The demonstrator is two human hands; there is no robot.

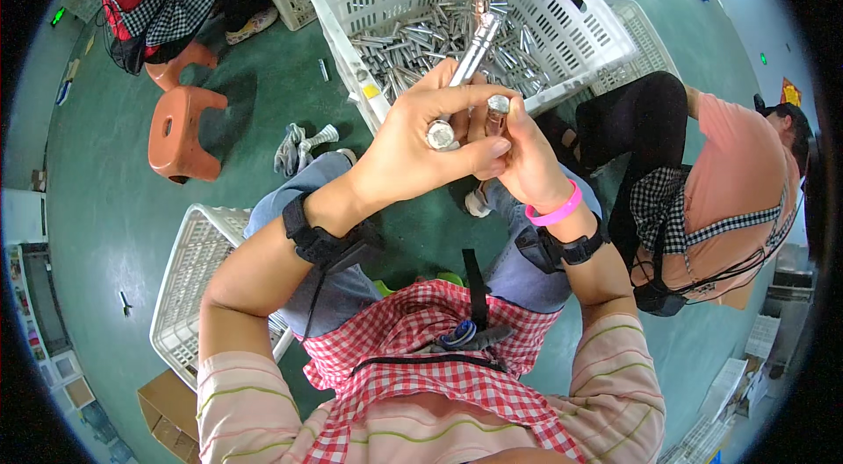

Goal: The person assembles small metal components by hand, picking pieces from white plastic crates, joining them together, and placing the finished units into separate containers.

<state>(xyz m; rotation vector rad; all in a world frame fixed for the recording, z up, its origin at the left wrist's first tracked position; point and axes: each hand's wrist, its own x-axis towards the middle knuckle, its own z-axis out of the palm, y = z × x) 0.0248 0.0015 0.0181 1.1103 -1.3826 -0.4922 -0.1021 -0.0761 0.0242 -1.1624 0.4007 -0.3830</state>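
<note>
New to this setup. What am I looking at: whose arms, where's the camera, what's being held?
There's no robot: these are a person's own bare hands, the left hand and the right hand. One wide fisheye camera on the person's head looks down, so the room bends toward the rim; left in the picture is the person's left.

The hands hold shiny metal pieces together; some rise past the left fingers, another sits where the hands meet. Fingers hide the exact count. Beyond is a white slotted crate with many loose metal parts inside.

On the green floor stands an orange stool, left. Another person sits at the right.
</note>
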